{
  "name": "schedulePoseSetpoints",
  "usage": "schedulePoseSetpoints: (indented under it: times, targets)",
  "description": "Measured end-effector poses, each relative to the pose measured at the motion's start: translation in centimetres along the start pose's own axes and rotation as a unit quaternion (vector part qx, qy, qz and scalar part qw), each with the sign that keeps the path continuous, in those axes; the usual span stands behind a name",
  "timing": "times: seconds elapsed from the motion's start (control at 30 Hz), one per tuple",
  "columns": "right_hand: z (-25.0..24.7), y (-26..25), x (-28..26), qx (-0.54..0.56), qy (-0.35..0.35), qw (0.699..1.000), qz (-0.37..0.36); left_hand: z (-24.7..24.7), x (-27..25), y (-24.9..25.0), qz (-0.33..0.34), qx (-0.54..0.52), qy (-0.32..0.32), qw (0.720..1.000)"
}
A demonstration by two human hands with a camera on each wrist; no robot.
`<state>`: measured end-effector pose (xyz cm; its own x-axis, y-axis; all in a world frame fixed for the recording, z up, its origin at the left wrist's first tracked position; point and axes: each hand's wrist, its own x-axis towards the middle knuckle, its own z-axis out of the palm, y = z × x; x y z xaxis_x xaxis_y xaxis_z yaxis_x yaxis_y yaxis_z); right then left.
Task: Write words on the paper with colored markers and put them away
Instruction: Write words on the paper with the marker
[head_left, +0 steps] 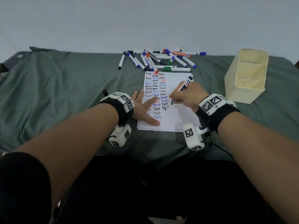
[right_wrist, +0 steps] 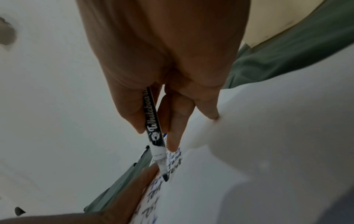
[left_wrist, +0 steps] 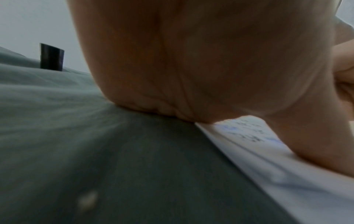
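Note:
A white paper stack [head_left: 176, 120] lies mid-table, covered with rows of "Test" in black, blue and red. My left hand [head_left: 144, 109] lies flat on the paper's left edge, fingers spread and straight; its palm [left_wrist: 191, 60] presses down where paper [left_wrist: 287, 174] meets cloth. My right hand [head_left: 186, 96] grips an uncapped black whiteboard marker [head_left: 181, 89]. In the right wrist view the marker [right_wrist: 155, 133] is pinched between thumb and fingers, its black tip touching the paper [right_wrist: 268, 151] at a half-written word.
Several capped markers [head_left: 161, 59] in blue, black, red and green lie piled beyond the paper near the wall. A cream plastic holder [head_left: 246, 75] stands at the right. A small black cap [head_left: 105, 92] stands left of my left wrist. Green cloth [head_left: 64, 88] covers the table.

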<state>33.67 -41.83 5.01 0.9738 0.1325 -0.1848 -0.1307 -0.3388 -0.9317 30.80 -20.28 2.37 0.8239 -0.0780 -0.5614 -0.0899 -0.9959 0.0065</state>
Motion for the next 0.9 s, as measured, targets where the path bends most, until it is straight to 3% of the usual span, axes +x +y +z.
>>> schedulePoseSetpoints:
  times: [0.2, 0.9]
  targets:
    - [1.0, 0.3, -0.4, -0.018, -0.029, 0.999, 0.0, 0.1, -0.1, 0.1, 0.0, -0.001, -0.001, 1.0]
    - [1.3, 0.8, -0.3, -0.042, 0.0, 0.999, -0.01, 0.2, 0.0, 0.0, 0.002, -0.012, 0.007, 1.0]
